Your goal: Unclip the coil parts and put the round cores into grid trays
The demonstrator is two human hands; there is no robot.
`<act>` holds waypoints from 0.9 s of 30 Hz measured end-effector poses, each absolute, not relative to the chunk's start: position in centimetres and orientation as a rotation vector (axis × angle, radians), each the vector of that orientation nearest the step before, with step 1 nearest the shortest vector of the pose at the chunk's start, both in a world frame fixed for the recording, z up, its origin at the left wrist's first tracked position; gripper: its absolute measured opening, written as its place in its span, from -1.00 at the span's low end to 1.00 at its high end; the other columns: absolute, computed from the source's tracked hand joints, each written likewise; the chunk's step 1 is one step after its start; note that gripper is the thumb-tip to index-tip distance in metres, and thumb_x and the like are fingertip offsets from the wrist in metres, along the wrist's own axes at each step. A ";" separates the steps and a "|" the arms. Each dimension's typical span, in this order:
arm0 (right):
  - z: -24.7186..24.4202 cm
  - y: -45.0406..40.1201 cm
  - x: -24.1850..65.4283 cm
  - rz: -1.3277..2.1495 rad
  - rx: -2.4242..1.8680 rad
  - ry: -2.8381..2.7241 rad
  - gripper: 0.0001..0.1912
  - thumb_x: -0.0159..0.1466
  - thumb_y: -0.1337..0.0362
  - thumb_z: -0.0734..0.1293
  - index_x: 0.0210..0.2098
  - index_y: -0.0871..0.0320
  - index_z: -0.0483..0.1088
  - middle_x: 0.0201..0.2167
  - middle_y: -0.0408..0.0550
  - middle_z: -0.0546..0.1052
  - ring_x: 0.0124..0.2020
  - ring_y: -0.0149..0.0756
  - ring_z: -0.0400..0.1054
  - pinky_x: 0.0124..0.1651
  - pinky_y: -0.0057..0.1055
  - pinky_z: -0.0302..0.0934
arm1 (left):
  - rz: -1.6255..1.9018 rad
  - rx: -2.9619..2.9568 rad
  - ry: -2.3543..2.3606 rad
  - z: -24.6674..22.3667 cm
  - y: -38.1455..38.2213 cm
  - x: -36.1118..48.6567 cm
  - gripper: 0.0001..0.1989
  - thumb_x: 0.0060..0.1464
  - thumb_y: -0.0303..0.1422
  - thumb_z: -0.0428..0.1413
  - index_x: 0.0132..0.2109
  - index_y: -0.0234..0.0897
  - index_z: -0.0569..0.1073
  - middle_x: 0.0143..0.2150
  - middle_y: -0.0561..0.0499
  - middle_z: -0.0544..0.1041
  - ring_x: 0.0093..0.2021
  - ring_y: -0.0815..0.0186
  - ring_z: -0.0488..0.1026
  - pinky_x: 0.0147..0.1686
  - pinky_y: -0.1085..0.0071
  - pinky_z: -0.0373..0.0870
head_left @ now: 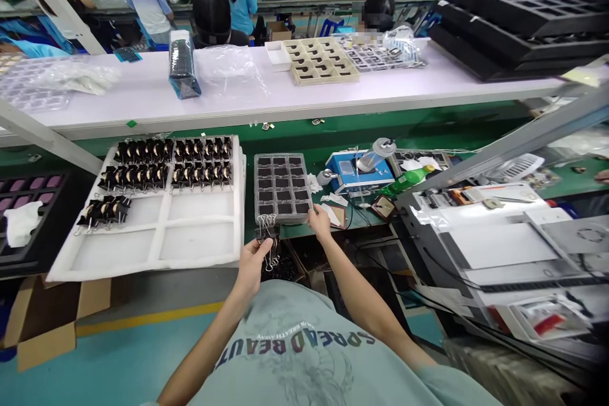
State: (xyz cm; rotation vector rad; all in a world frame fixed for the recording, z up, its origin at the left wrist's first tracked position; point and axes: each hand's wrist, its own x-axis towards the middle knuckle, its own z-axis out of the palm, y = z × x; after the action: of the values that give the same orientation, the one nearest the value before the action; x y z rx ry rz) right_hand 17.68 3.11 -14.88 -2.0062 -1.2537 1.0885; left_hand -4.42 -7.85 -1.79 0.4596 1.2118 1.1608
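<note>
My left hand (pixel 255 258) is closed on a clipped black part (pixel 269 238) with silver binder-clip handles, just in front of a clear compartment tray (pixel 282 187). That tray holds several dark pieces in rows. At its front right corner, my right hand (pixel 320 222) has its fingers closed against the edge; whether it grips the tray or something small is hidden. On the left, a white foam tray (pixel 240 212) carries rows of similar clipped black assemblies (pixel 143 176) in its back compartments and a short row at the middle left.
A blue device (pixel 360 171) and a green bottle (pixel 409 179) stand right of the clear tray. A white shelf (pixel 228 96) crosses behind, bearing a beige tray (pixel 321 60) and stacked black trays (pixel 518 28). Grey equipment (pixel 504 247) stands right. Cardboard boxes lie below. People sit beyond.
</note>
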 end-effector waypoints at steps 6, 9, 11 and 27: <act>-11.5 -3.3 16.3 1.463 -1.585 -0.903 -0.41 0.33 -0.15 0.13 0.10 0.17 0.30 -0.28 0.01 0.54 -0.42 -0.29 0.43 -0.46 -0.44 0.28 | 1.103 0.366 1.133 -2.4 -5.6 -1.3 -0.56 -0.31 -0.14 0.47 -0.33 -0.36 0.60 -0.32 -0.06 0.61 -0.33 0.35 0.48 -0.27 0.45 0.37; -9.6 -6.5 15.3 1.584 -1.312 -0.953 -0.46 0.28 -0.24 0.19 -0.13 0.11 0.32 -0.25 -0.01 0.53 -0.33 -0.29 0.45 -0.43 -0.45 0.31 | 1.031 0.397 1.054 -2.5 -4.5 0.7 -0.57 -0.29 -0.13 0.47 -0.38 -0.36 0.58 -0.37 -0.05 0.60 -0.41 0.35 0.46 -0.34 0.42 0.38; -8.6 -7.2 15.2 1.532 -1.311 -0.988 -0.49 0.24 -0.26 0.25 -0.27 0.10 0.28 -0.34 -0.06 0.51 -0.38 -0.32 0.43 -0.47 -0.48 0.27 | 0.971 0.436 1.012 -2.5 -4.1 1.6 -0.59 -0.25 -0.13 0.45 -0.37 -0.37 0.57 -0.37 -0.06 0.60 -0.42 0.34 0.46 -0.36 0.41 0.38; -5.9 -9.0 19.7 1.455 -1.375 -1.202 -0.70 0.34 -0.02 0.24 -0.20 0.08 0.18 -0.56 -0.29 0.41 -0.65 -0.47 0.27 -0.58 -0.54 0.13 | 0.923 0.551 1.181 -2.6 -2.4 5.0 -0.50 -0.43 -0.38 0.49 -0.25 -0.33 0.51 -0.29 -0.02 0.60 -0.35 0.26 0.51 -0.30 0.29 0.49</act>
State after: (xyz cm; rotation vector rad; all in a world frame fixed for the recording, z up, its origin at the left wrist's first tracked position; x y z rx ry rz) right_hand 19.71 -9.03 -5.89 -1.3754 -1.2022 1.4554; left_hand 4.96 -2.44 -2.56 0.5510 1.1806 0.9230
